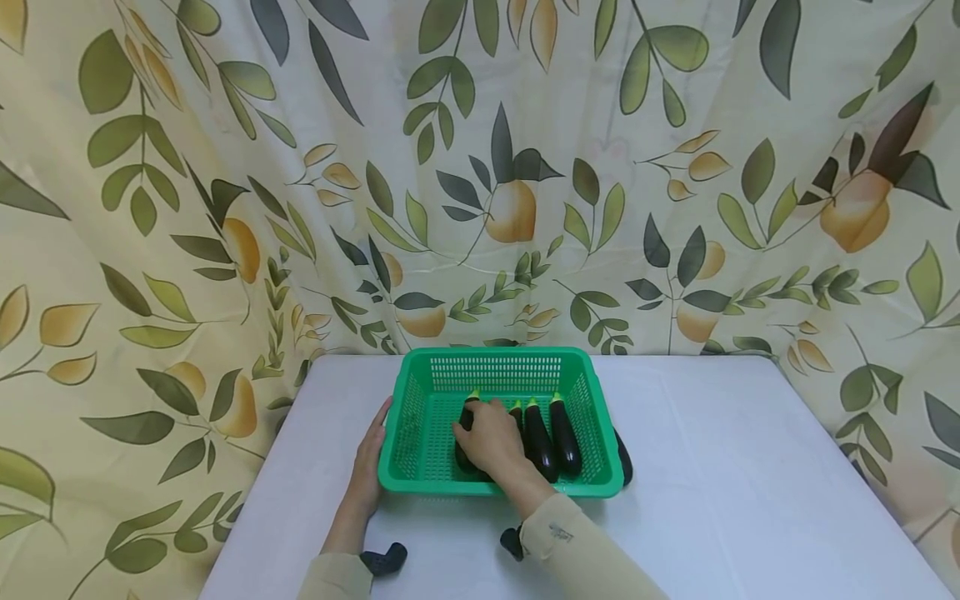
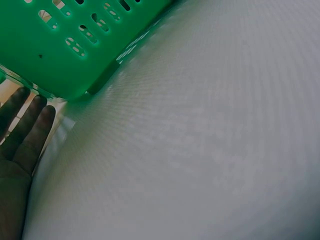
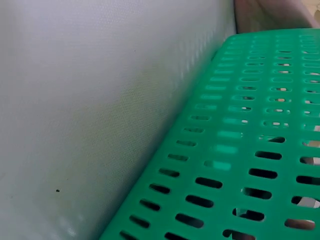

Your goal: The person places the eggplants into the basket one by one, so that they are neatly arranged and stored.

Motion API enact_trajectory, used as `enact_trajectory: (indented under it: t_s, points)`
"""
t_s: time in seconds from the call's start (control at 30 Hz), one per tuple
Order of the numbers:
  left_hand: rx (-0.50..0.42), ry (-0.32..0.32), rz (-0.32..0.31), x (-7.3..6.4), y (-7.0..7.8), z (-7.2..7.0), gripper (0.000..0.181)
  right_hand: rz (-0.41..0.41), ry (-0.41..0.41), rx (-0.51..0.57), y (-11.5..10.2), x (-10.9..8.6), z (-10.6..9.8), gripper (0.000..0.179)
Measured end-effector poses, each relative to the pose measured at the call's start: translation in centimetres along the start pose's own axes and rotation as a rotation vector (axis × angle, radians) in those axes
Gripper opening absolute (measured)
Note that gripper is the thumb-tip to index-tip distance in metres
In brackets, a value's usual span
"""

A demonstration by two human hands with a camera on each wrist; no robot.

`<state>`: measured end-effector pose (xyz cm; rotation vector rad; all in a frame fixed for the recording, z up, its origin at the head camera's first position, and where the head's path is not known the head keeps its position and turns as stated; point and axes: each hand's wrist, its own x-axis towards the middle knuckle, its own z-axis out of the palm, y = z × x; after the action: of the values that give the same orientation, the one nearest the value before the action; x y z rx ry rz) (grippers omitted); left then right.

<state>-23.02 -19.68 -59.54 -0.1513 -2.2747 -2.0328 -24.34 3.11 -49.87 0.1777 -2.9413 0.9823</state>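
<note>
A green plastic basket (image 1: 442, 486) with slotted walls stands on the table, holding several dark purple eggplants (image 1: 566, 437) with green stems. Inside it, my right hand (image 1: 491, 437) grips an eggplant (image 1: 465, 457) left of the others, thumb and fingers about its upper part. The hand hides part of that eggplant and of its neighbour. My left hand (image 1: 367, 458) rests along the basket's left side, its fingers straight in the left wrist view, near the basket wall (image 2: 45, 55). The right wrist view shows the slotted near wall (image 3: 210, 160), not the right hand's fingers.
Another eggplant (image 1: 624, 460) lies outside the basket, against its right side. A white cloth covers the table (image 1: 720, 467). Behind the table hangs a curtain (image 1: 600, 167) with leaf and fruit print. Black straps (image 1: 384, 559) sit at the wrists.
</note>
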Motion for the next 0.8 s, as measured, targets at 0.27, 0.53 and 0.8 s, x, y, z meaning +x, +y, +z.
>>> enact_trajectory:
  t_s: [0.27, 0.53, 0.8]
  points:
    - [-0.013, -0.004, 0.004, -0.1, 0.1, 0.0, 0.050, -0.004, -0.010, -0.078, -0.1, 0.2, 0.5, 0.045]
    - [-0.011, -0.004, 0.004, 0.0, 0.0, 0.0, 0.050, 0.002, -0.044, -0.128, -0.3, 0.4, 0.6, 0.037]
    - [-0.008, 0.004, 0.001, 0.0, 0.1, 0.1, 0.051, 0.005, -0.042, -0.183, -0.1, 0.6, 1.1, 0.027]
